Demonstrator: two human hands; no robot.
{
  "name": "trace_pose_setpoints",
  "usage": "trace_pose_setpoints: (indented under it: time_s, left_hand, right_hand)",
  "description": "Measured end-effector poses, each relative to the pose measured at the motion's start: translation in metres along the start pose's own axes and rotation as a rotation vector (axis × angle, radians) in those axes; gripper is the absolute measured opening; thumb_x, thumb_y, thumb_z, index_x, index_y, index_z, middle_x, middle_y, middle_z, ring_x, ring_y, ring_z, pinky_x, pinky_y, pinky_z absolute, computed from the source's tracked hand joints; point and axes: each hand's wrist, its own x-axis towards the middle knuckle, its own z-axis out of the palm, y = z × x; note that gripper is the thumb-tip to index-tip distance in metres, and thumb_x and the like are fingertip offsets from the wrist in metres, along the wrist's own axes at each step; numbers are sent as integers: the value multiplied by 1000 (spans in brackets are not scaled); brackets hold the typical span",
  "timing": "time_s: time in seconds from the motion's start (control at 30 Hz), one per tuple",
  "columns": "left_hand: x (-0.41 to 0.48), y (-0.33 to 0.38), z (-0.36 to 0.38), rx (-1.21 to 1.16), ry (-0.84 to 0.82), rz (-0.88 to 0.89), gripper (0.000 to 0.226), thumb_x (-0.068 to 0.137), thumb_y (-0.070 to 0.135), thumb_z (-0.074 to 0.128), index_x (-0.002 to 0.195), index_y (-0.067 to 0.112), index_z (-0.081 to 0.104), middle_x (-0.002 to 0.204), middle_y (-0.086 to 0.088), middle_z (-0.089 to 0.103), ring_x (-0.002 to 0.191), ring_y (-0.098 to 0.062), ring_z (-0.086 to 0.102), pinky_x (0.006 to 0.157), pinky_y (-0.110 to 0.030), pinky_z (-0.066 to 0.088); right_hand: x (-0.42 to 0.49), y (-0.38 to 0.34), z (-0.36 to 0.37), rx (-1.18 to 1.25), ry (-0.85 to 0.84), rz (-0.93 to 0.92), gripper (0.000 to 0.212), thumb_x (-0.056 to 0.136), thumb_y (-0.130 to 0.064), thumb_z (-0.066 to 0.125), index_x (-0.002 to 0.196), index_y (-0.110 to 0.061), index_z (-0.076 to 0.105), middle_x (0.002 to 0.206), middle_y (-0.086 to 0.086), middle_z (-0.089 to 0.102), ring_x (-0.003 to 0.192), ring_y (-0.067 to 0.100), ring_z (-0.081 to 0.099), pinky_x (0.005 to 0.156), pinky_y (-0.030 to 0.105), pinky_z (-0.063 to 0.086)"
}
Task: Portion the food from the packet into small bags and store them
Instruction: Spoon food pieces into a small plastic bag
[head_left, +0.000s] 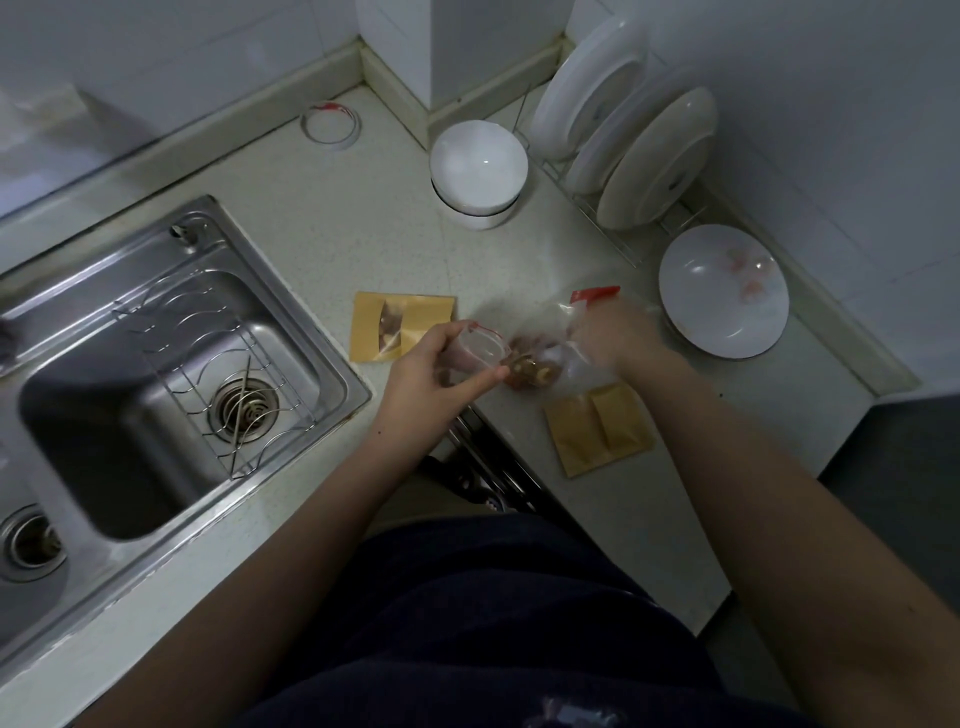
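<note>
My left hand (439, 371) holds a small clear bag (478, 351) with a red-lined mouth, its opening turned to the right. My right hand (615, 338), blurred by motion, grips a larger clear packet (574, 332) with a red top strip. Brown food pieces (532, 366) sit at the packet's lower end, right at the small bag's mouth. A tan pouch with a clear window showing food (400, 325) lies flat on the counter behind my left hand. Another tan pouch (597, 428) lies near the counter's front edge under my right forearm.
A steel sink (171, 374) with a wire rack fills the left. An upturned white bowl (478, 171) stands at the back, a roll of tape (331, 124) behind it. A white plate (724, 291) lies at right, by a rack of upright plates (623, 124).
</note>
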Motion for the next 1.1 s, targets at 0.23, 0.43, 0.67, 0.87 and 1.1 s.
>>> trace_pose_setpoints:
  time_s: [0.23, 0.43, 0.67, 0.87, 1.1]
  left_hand:
    - [-1, 2, -1, -3, 10, 3, 57, 77, 34, 78, 128, 17, 58, 107, 8, 69, 100, 7, 61, 75, 0, 42]
    - [-1, 2, -1, -3, 3, -6, 56, 78, 31, 79, 128, 17, 58, 108, 8, 69, 100, 8, 61, 76, -1, 43]
    - [0, 2, 2, 11, -13, -13, 56, 78, 31, 78, 128, 18, 58, 104, 13, 66, 96, 16, 58, 73, 1, 41]
    - [1, 1, 3, 1, -28, -27, 60, 76, 37, 78, 130, 20, 57, 111, 10, 66, 104, 7, 59, 75, 0, 43]
    - [1, 2, 1, -4, -16, -20, 57, 77, 35, 79, 128, 22, 58, 106, 5, 69, 101, 10, 59, 74, 2, 40]
  right_hand:
    - [4, 18, 2, 104, -12, 48, 30, 101, -15, 37, 75, -9, 51, 67, 7, 49, 56, 18, 47, 52, 31, 35]
    - [3, 28, -1, 263, -13, 197, 13, 93, -5, 48, 93, -10, 59, 73, 2, 50, 75, 14, 56, 70, 28, 46]
    - [-11, 41, -15, 708, -50, 217, 20, 94, -18, 54, 77, -8, 55, 62, 4, 50, 51, 14, 46, 52, 26, 40]
    - [-22, 48, -23, 916, -47, 90, 33, 89, 1, 55, 57, -7, 55, 45, 3, 44, 32, 7, 40, 38, 15, 34]
    - [-23, 52, -29, 893, -78, 35, 24, 86, -7, 61, 63, -2, 66, 66, 6, 60, 67, 20, 56, 53, 23, 46]
